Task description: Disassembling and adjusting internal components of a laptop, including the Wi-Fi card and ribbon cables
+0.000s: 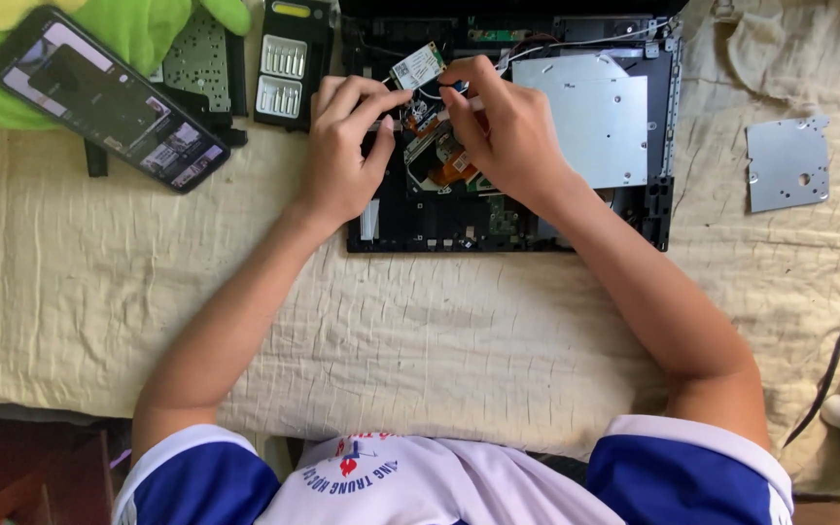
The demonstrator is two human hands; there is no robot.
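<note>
Opened laptop base (410, 219): black, bottom cover off, lying on a wrinkled cream cloth (459, 321); taken here as the landmark for all else.

Left hand (342, 156): resting over the laptop base's left inner part, fingers curled together, fingertips meeting at a small part beside the wireless card; what exactly they pinch I cannot tell.

Right hand (503, 126): over the middle of the laptop base, fingers closed around a thin pale tool (461, 103) whose tip points left toward the left hand's fingertips.

Wireless card (418, 66): small green and white board, tilted, at the upper left of the laptop base, just above both sets of fingertips.

Optical drive (600, 122): flat silver box seated in the right half of the laptop base, just right of the right hand.

Metal plate (787, 163): grey, with holes, lying on the cloth well to the right of the laptop base.

Black cover piece (289, 63): with pale vent grilles, just left of the laptop base's upper corner.

Smartphone (109, 97): screen lit, lying slantwise far left of the laptop base, partly on a green plush toy (138, 24).
</note>
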